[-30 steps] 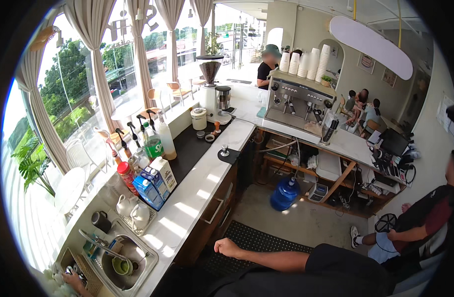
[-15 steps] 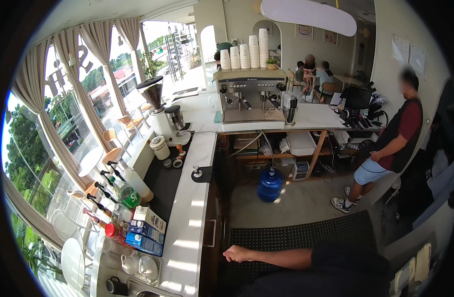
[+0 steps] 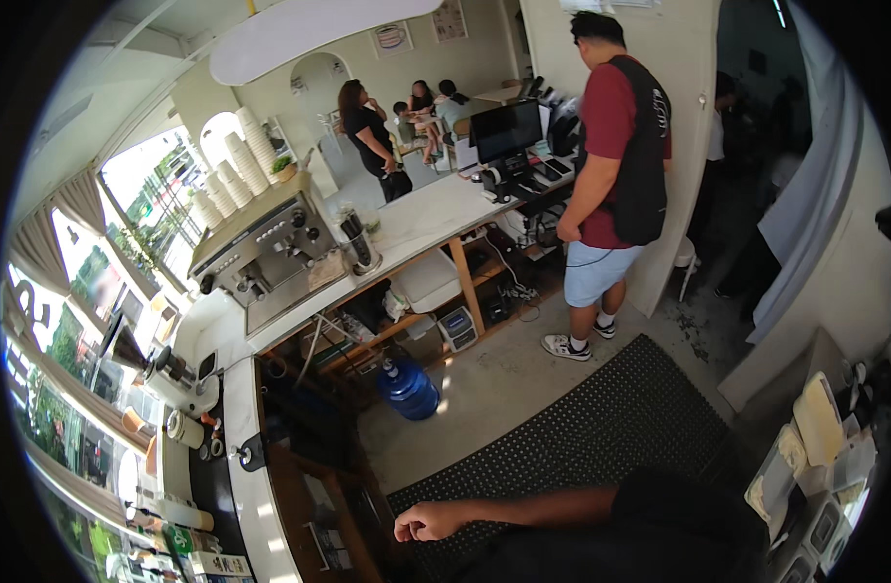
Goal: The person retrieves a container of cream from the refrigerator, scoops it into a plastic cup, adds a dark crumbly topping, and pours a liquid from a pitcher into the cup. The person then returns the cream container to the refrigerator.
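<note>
We see one of our hands (image 3: 428,522), low in the view, at the end of a bare forearm that stretches leftward from a dark sleeve. Which hand it is we cannot say for sure; it looks like the left. The fingers are curled loosely into a soft fist, pressed together, and they pinch nothing — the hand hangs free, knuckles toward the counter (image 3: 254,486). Our other hand does not show.

Nearest to the hand is that long white counter, which runs along the left side just beside the knuckles, with wooden shelves (image 3: 321,515) under it. Below the arm lies a black rubber mat (image 3: 601,428) with a dotted surface, spread over the grey floor.

Further off, a blue water jug (image 3: 407,388) sits on the floor under the wooden bench, and an espresso machine (image 3: 265,255) stands on top, paper cups stacked on it. A person in a red shirt (image 3: 612,146) and light shorts stands on the floor near the mat's far edge — well apart from our hand.
</note>
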Motion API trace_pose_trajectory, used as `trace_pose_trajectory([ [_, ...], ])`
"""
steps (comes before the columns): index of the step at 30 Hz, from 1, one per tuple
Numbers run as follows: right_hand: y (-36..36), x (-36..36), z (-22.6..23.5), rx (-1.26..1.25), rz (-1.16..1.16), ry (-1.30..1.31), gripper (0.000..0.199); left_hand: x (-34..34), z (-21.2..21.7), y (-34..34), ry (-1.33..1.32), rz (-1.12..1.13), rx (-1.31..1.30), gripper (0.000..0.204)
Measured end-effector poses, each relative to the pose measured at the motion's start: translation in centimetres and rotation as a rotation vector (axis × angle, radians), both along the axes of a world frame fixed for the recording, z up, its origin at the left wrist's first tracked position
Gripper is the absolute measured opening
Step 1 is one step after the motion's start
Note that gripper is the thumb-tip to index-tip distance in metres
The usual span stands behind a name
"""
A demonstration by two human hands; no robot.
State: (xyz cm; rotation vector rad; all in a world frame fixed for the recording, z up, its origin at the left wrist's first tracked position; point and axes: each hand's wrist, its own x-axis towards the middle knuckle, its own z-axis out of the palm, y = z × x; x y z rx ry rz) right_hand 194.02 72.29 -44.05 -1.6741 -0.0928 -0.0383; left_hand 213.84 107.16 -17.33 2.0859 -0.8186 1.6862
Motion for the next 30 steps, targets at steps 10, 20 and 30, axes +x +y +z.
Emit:
trace_pose_trajectory([
  [10,-9.1,-34.9,2.4,0.597,-1.779,-0.665,0.031,-43.0,-27.4,-46.2,2.528,-2.028,0.45,0.015],
  [20,7.1,-67.5,2.5,-0.073,-3.144,0.914,0.029,-88.6,-32.8,-60.5,2.227,-1.787,2.228,0.014],
  [30,4.7,-84.7,4.9,0.561,-2.837,1.857,0.028,-127.9,-36.3,-58.7,0.571,-2.866,2.405,0.11],
])
